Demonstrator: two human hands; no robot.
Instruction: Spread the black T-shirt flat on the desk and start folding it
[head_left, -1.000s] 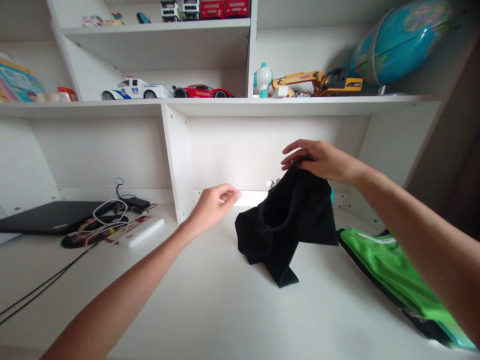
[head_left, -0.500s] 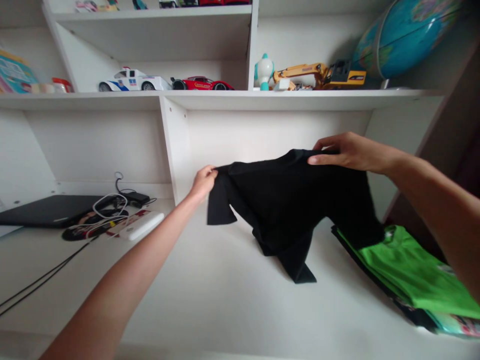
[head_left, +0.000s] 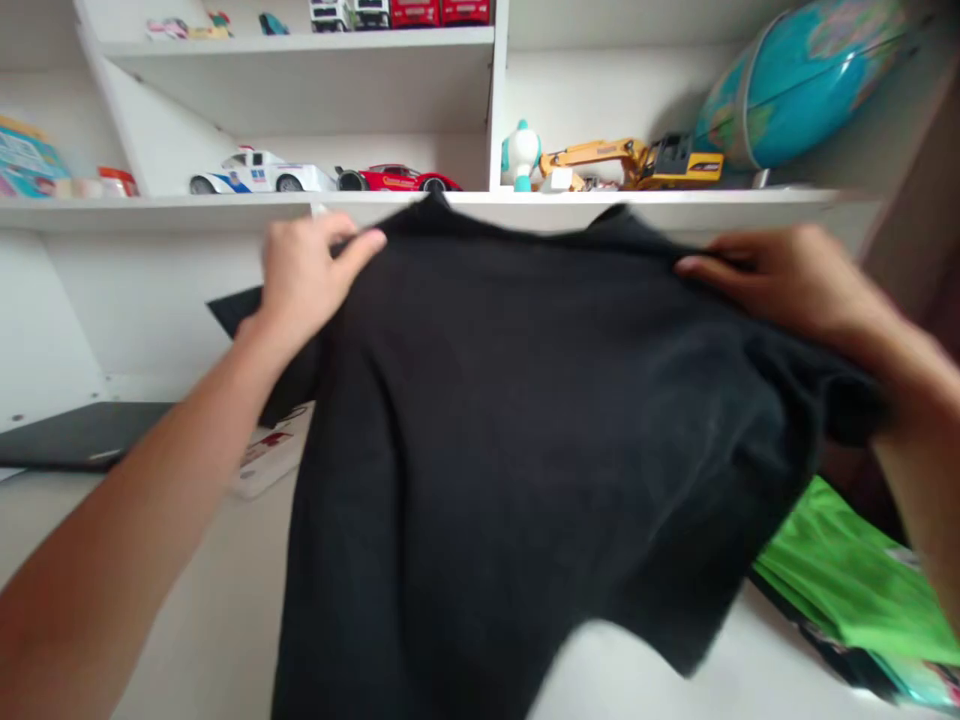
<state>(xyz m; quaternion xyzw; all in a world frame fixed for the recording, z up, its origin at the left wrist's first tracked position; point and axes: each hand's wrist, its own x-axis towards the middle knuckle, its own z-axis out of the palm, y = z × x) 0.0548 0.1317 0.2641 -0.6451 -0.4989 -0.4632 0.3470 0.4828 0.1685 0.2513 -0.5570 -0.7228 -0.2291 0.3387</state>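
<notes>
Two bare hands held one black T-shirt (head_left: 525,450) spread upright above the white desk (head_left: 187,620). The left hand (head_left: 307,285) was closed on the upper edge beside the collar; the right hand (head_left: 795,280) gripped the opposite shoulder. A folded green garment (head_left: 847,580) lay on the desk right of the shirt, and a white shelf (head_left: 600,197) ran behind it.

My black T-shirt (head_left: 487,470) hangs open in the air, held up by its shoulders, collar at the top, short sleeves out to each side, soft creases across the fabric.
</notes>
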